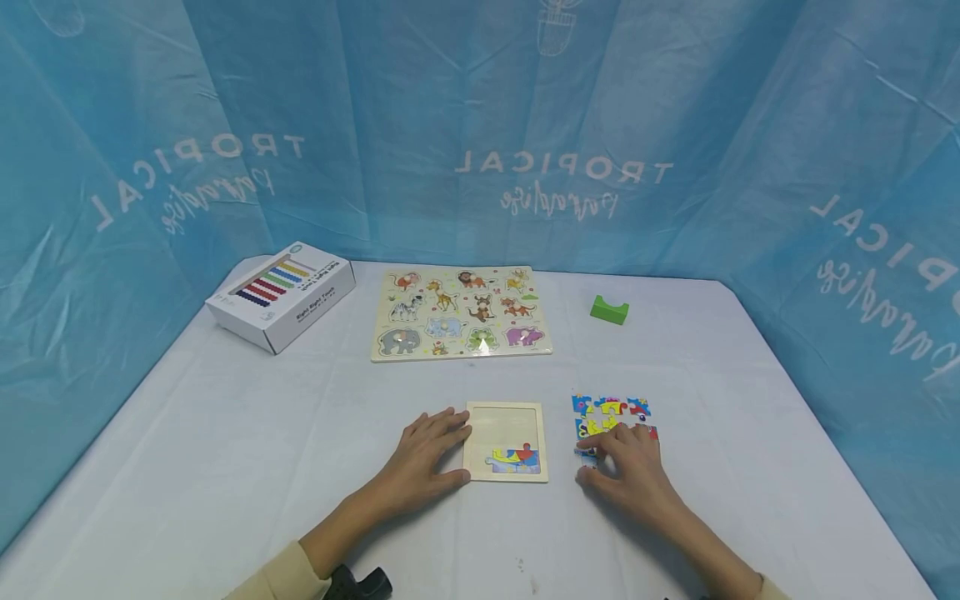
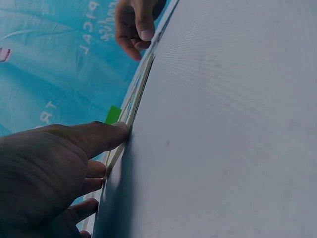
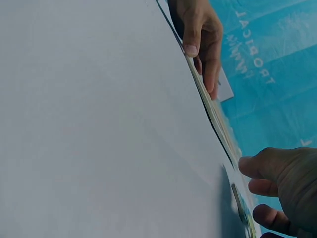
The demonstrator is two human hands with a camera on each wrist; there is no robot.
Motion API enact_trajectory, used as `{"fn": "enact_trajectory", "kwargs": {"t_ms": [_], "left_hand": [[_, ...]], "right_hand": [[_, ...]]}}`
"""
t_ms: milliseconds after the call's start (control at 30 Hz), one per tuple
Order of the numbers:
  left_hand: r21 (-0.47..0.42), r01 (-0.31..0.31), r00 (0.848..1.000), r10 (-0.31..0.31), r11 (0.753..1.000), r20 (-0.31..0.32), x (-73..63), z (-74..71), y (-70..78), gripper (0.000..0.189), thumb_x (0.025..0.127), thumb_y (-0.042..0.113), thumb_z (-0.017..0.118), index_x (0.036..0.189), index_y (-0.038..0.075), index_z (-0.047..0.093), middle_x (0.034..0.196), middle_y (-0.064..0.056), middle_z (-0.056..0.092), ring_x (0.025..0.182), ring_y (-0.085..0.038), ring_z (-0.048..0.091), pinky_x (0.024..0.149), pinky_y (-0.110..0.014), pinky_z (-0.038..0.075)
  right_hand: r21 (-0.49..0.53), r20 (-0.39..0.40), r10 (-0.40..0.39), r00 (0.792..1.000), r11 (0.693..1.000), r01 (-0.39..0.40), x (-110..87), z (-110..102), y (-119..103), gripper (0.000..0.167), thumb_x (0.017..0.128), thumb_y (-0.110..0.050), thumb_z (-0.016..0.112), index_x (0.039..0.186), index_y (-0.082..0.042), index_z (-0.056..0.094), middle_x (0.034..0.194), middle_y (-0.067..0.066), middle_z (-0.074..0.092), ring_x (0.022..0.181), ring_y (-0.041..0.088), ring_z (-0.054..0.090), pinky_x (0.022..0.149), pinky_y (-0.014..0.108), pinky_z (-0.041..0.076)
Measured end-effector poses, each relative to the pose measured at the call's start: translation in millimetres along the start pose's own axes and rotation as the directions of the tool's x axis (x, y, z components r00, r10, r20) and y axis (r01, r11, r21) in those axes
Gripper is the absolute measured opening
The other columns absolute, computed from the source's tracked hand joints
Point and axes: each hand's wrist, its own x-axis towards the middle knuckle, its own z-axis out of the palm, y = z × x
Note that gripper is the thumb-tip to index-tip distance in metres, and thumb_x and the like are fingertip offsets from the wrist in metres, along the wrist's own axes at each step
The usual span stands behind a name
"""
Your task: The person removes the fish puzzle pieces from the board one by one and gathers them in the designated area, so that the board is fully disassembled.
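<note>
A small wooden puzzle tray point(image 1: 477, 442) lies on the table, with several joined jigsaw pieces point(image 1: 517, 460) in its lower right corner. My left hand point(image 1: 429, 457) rests at the tray's left edge, fingers extended and thumb near the lower corner; the left wrist view shows that thumb point(image 2: 106, 135) against the rim. Right of the tray lies a group of colourful loose jigsaw pieces point(image 1: 611, 406). Over their lower part is my right hand point(image 1: 632, 471), hiding some of them. Its thumb and index finger are apart, and no piece shows between them in the right wrist view.
Behind the tray lies a wooden animal peg puzzle point(image 1: 461, 315). A white box point(image 1: 283, 296) with a colourful picture stands at the back left, and a green block point(image 1: 610, 310) at the back right. A blue printed curtain point(image 1: 465, 125) surrounds the white table point(image 1: 750, 467).
</note>
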Motion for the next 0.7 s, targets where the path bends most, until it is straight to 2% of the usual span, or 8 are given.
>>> {"fn": "enact_trajectory", "kwargs": {"t_ms": [300,700], "left_hand": [[0.005,0.008,1.0,-0.008,1.0,0.003,0.4,1.1,-0.1,0.058,0.08,0.026,0.072,0.131,0.004,0.055,0.145,-0.009,0.045,0.14,-0.032,0.033,0.113,-0.058,0.021],[0.014,0.006,1.0,-0.006,1.0,0.005,0.4,1.0,-0.4,0.058,0.08,0.027,0.072,0.131,0.005,0.054,0.145,-0.009,0.045,0.14,-0.032,0.033,0.113,-0.058,0.021]], "right_hand": [[0.017,0.011,-0.083,0.997,0.996,0.082,12.3,14.7,-23.6,0.034,0.064,-0.022,0.083,0.095,-0.023,0.07,0.08,-0.006,0.053,0.084,0.007,0.035,0.075,0.031,0.03],[0.005,0.069,-0.1,0.993,0.995,0.1,24.4,33.7,-50.6,0.032,0.066,-0.028,0.084,0.095,-0.026,0.07,0.083,-0.006,0.054,0.085,0.008,0.034,0.078,0.032,0.032]]}}
